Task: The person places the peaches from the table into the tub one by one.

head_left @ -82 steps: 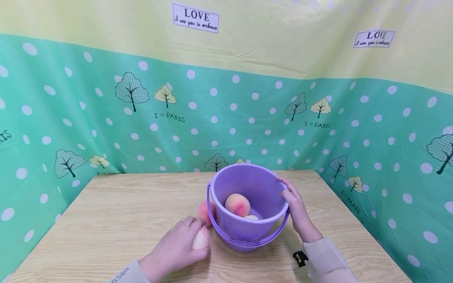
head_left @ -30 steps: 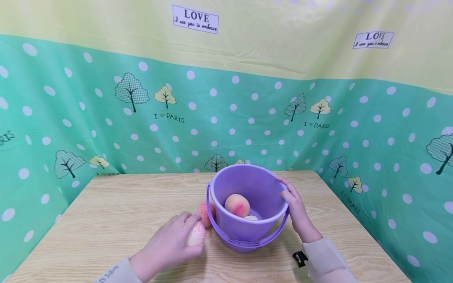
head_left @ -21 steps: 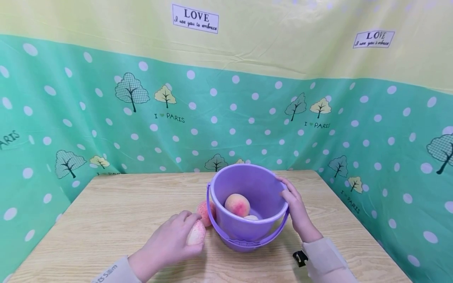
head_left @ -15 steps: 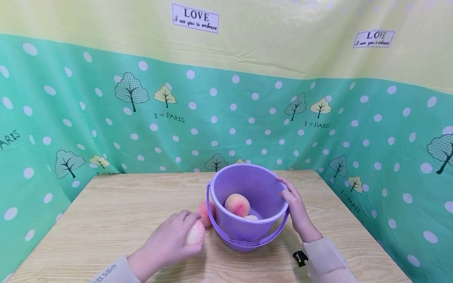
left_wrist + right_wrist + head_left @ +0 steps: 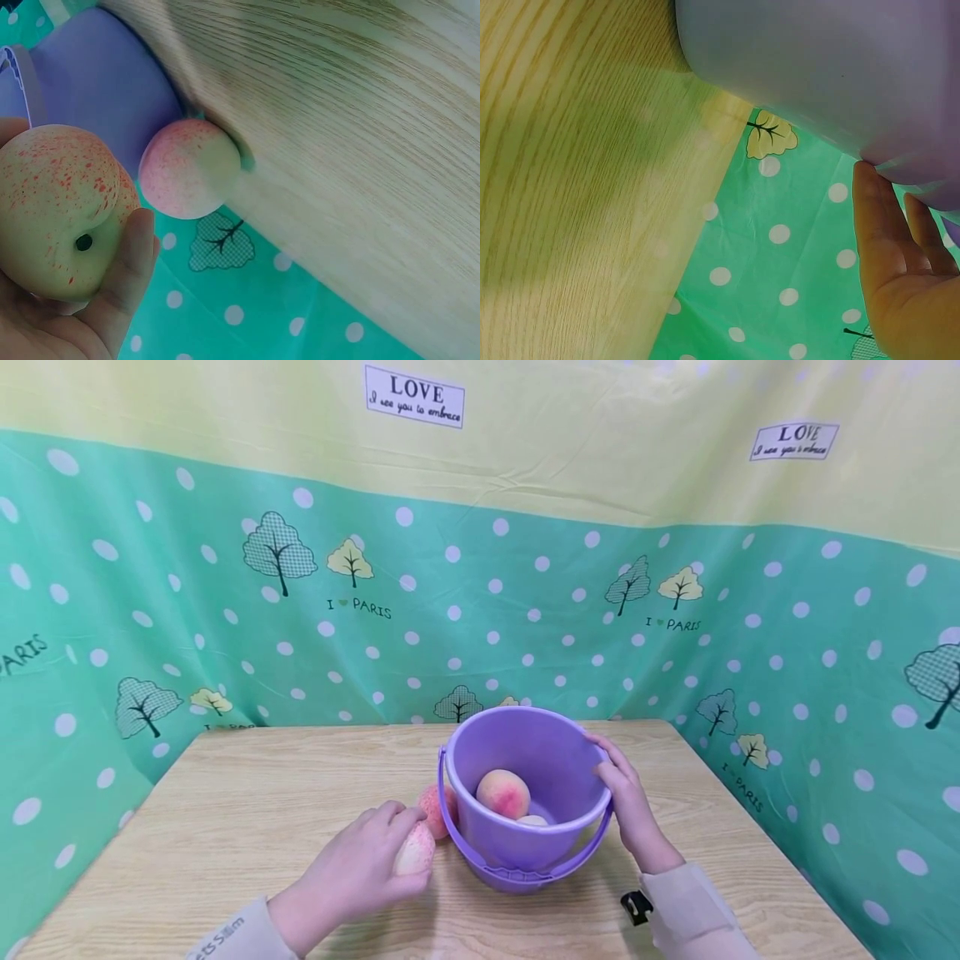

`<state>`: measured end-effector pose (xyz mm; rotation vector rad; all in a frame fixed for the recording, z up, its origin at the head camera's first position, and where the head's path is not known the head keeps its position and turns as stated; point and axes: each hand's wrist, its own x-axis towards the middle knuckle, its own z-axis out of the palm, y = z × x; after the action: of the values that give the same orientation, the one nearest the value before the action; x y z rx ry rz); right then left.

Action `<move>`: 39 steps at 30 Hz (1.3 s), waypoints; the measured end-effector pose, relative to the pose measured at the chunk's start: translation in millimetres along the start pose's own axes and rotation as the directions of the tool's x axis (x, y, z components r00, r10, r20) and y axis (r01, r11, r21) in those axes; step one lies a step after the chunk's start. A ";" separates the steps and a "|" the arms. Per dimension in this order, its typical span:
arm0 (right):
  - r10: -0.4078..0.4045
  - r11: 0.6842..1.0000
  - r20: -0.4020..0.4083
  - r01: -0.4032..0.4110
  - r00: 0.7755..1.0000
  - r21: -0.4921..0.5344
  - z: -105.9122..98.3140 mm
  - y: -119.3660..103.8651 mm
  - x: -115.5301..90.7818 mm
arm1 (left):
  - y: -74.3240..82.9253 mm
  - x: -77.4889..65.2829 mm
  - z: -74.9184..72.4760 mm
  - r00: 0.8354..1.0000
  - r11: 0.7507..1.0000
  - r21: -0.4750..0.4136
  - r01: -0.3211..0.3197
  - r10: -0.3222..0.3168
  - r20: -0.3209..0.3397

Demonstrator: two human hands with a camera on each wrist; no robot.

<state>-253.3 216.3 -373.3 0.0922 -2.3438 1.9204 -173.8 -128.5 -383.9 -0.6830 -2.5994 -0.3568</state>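
My left hand (image 5: pixel 356 868) holds a peach (image 5: pixel 60 202), pale with red speckles and a small dark hole at its stem end. The held peach is left of a purple bucket (image 5: pixel 517 852) in the head view, beside its lower wall. Another pink peach (image 5: pixel 432 810) lies on the table against the bucket's left side, partly behind the handle. Inside the bucket sit a pink-and-yellow peach (image 5: pixel 502 793) and a pale round thing (image 5: pixel 532 820), mostly hidden by the front rim. My right hand (image 5: pixel 626 797) grips the bucket's right rim, with fingers against its outer wall in the right wrist view.
The wooden table (image 5: pixel 262 810) runs back to a green polka-dot curtain (image 5: pixel 420 635) on three sides. A small black clip-like piece (image 5: pixel 636 907) shows beside the right sleeve. The bucket's handle (image 5: pixel 517 877) hangs down across its front.
Since the oldest frame, my left hand has drawn slightly left with its peach, away from the bucket; over the last second it barely moves. The right hand and bucket stay put.
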 end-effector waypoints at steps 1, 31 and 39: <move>0.000 1.000 -0.001 0.000 1.000 -0.002 -0.1 -0.1 0.1 | 0.1 0.0 0.0 1.000 1.000 0.001 0.001 -0.001 0.001; -0.001 1.000 0.004 0.002 1.000 -0.012 -1.1 -1.1 -1.5 | -0.4 7.8 -10.2 0.993 0.995 0.044 -0.094 0.097 -0.073; -0.007 1.000 0.004 0.007 1.000 -0.011 -1.4 0.2 -1.3 | 1.2 8.2 -10.5 0.990 0.994 0.040 -0.103 0.106 -0.095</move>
<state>-252.0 217.7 -373.4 0.1028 -2.3528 1.9056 -176.1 -127.9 -370.8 -0.7670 -2.4614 -0.3034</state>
